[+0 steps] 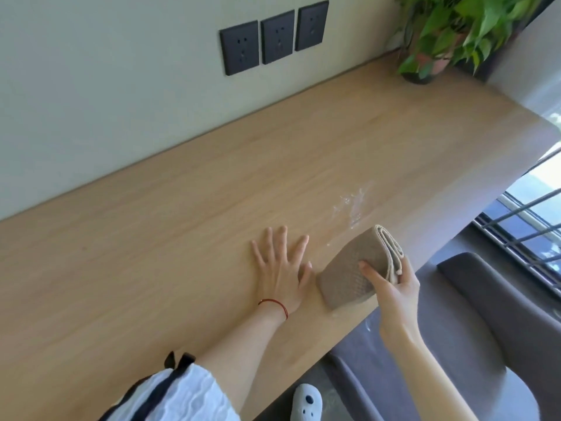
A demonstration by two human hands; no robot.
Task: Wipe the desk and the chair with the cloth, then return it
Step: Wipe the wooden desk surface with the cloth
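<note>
A folded beige cloth (356, 267) is gripped in my right hand (394, 287), held just above the front edge of the light wooden desk (182, 223). My left hand (280, 268) lies flat on the desk with fingers spread, just left of the cloth. A whitish smear (353, 205) marks the desk beyond the cloth. The grey upholstered chair (473, 323) stands below and to the right of the desk edge, partly under my right forearm.
A potted green plant (449, 34) stands at the desk's far right corner. Three dark wall sockets (274, 38) sit above the desk. A window with railings (534, 223) is to the right. A white slipper (305, 404) shows on the floor.
</note>
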